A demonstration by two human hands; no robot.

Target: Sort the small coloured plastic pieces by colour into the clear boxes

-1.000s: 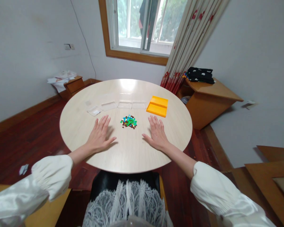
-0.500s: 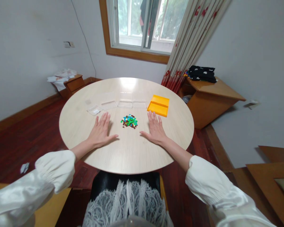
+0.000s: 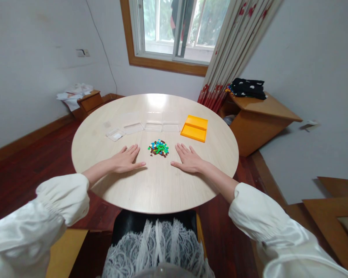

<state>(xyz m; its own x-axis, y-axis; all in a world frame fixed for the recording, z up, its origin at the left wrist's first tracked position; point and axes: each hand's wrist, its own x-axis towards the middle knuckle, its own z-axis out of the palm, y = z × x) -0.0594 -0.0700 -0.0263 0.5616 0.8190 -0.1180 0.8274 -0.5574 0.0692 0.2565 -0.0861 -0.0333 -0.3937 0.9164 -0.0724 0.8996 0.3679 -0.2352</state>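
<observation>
A pile of small green, blue, brown and pale pieces (image 3: 158,148) lies on the round table (image 3: 153,189). To its left, my left hand (image 3: 127,159) is palm down with fingers spread, holding nothing. My right hand (image 3: 188,157) lies to the right of the pile, also palm down, fingers apart and empty. Beyond the pile stand clear open plastic boxes (image 3: 153,126); another clear box (image 3: 133,128) and a smaller one (image 3: 115,134) sit further left. An open orange case (image 3: 193,133) rests beyond my right hand.
A black chair (image 3: 127,222) stands at the near table edge. On the right is a wooden cabinet (image 3: 256,121) with dark cloth (image 3: 248,88) on top. A small wooden cabinet (image 3: 90,101) with papers stands back left, and a curtain (image 3: 229,50) hangs by the window.
Both hands have turned inward toward the pile, their fingertips closer to it and lower on the table. My left forearm has swung left and flattened. The pieces and boxes have not moved.
</observation>
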